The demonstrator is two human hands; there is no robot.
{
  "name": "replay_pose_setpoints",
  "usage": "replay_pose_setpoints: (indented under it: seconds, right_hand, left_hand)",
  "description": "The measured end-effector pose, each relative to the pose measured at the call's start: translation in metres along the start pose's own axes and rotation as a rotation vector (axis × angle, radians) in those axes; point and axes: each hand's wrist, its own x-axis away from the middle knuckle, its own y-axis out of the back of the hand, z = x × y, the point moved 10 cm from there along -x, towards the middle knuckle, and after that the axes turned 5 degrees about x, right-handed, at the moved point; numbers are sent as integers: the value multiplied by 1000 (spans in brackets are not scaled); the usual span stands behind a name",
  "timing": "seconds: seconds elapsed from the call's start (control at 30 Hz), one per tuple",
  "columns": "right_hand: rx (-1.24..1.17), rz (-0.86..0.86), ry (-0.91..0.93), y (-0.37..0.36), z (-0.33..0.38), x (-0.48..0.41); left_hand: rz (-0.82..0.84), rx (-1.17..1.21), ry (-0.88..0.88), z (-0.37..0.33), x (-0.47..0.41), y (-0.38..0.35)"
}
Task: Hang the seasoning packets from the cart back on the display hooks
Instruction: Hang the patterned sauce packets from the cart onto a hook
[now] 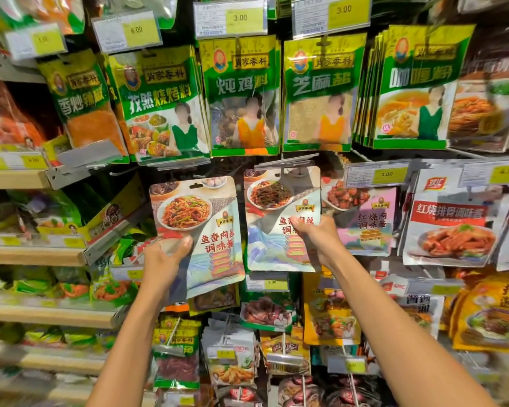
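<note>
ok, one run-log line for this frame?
phase: hanging | left hand: grips left packet, unhung | right hand: grips right packet, top at hook, seating unclear

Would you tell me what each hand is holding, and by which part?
Left hand: one seasoning packet, by its lower left edge. Right hand: a matching packet, by its lower right part.

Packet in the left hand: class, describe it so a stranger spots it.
Find the top row of green packets. Below, each hand holds a pale packet picturing a plate of food. Yours is the tilted packet in the left hand, not its twin.
</note>
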Motion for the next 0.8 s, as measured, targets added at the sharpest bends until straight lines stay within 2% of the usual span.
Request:
replay_pose_setpoints:
  seconds: [0.17, 0.43, 0.57, 0.67, 0.8]
  right_hand:
    - [-32, -37, -27, 6, -7, -2]
    - [105, -129, -66, 2, -3, -27]
    - [201, -151, -26, 7, 0, -34]
    - [360, -134, 67, 10, 7, -24]
    - [454, -287, 305, 36, 19, 33]
  left_hand:
    - [4, -10, -7, 1, 0, -1]
    - [-26, -27, 35, 6, -4, 3]
    - [46, 15, 56, 4, -2, -7]
    - [167, 36, 73, 1, 5, -29]
    - [306, 89, 135, 10, 12, -65]
